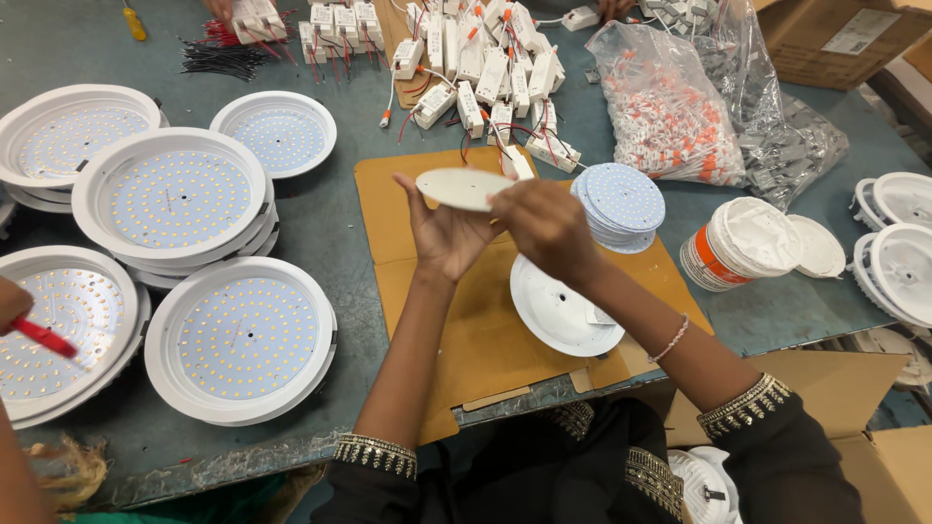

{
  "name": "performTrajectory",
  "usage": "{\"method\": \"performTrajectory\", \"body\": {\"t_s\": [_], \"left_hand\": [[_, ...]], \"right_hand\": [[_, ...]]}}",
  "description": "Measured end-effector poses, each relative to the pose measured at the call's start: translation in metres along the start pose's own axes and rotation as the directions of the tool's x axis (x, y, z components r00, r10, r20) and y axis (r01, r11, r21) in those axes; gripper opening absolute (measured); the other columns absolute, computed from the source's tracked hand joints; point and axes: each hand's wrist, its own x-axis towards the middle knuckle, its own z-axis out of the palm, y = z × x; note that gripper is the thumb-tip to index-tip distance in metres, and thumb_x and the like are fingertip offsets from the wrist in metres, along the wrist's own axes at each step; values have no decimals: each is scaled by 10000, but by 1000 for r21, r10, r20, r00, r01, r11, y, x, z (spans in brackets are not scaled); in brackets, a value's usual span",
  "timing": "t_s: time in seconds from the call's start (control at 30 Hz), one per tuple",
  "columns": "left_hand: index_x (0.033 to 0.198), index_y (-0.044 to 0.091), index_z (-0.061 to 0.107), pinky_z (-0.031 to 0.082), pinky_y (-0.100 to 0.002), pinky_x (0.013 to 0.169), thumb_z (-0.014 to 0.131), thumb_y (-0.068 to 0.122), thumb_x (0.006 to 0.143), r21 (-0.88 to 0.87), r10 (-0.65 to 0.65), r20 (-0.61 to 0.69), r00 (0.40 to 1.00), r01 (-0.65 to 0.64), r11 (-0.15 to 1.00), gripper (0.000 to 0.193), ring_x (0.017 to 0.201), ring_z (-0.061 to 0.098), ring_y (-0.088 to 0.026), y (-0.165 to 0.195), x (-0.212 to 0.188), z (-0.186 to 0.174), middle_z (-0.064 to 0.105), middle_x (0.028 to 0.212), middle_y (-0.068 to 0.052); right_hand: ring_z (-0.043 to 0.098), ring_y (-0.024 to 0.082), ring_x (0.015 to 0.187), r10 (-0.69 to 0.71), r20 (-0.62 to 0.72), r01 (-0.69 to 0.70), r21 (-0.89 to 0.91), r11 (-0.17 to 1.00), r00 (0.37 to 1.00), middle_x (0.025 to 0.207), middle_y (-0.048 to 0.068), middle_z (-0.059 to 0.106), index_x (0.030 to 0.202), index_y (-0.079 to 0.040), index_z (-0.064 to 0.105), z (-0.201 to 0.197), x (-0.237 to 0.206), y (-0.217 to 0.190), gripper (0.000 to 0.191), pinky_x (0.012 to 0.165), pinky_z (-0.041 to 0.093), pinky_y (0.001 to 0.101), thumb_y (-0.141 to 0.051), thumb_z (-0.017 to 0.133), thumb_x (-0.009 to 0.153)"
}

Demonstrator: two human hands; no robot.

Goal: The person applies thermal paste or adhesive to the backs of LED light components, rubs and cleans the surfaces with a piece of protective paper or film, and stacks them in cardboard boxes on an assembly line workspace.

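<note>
My left hand (444, 233) and my right hand (546, 225) together hold a thin round white disc (462, 188) above a brown cardboard sheet (398, 194). The left hand supports the disc from below; the right hand grips its right edge. Below the hands a white round lamp housing (558, 315) lies open on the cardboard. A stack of round LED boards (618, 204) sits just to the right of the disc.
Several assembled white round LED lamps (175, 199) are stacked on the left. White driver boxes with wires (485, 78) lie at the back, with bags of small parts (670, 112) and a white tub (743, 245) to the right. Another person's hand with a red tool (39, 335) is at the left edge.
</note>
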Motion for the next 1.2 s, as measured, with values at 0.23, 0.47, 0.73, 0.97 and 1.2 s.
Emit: {"method": "performTrajectory", "body": {"t_s": [0.23,0.47,0.73,0.97,1.2], "left_hand": [[1518,60,477,468,-584,1095,501,749,964,31,205,-79,976,-203,979,885,1279,583,-445,4,-2,9,595,1393,-250],[1312,285,517,521,-677,820,558,826,752,371,635,-310,708,-525,766,780,1067,623,-399,45,-8,4,621,1155,-127],[1332,363,511,515,-689,868,580,818,698,334,654,-367,662,-562,757,783,1168,572,-420,59,-13,13,575,1211,-125],[1403,329,492,509,-714,933,589,794,769,316,544,-154,825,-481,818,792,1269,547,-449,57,-14,14,528,1405,-184],[1536,251,434,487,-712,1027,594,706,926,332,291,6,957,-276,902,777,1382,526,-459,17,-12,26,532,1438,-186]], "right_hand": [[714,258,966,-36,71,33,54,998,997,1013,72,721,1021,-32,737,11,-10,-11,157,813,554,382,-41,771,868],[696,330,869,366,116,-383,193,904,923,936,152,712,972,5,713,24,9,33,59,797,552,430,-52,699,979],[713,326,979,599,411,-552,-240,799,688,1058,148,762,1087,-133,768,36,65,67,158,872,538,431,-253,694,1014],[583,396,1208,281,290,-292,-5,956,915,1348,203,635,1319,-122,667,-28,28,62,485,981,461,450,-253,739,858],[704,324,960,904,264,-810,-409,420,336,1089,185,719,1253,-21,676,-129,-140,39,486,839,543,433,-425,714,987]]}}
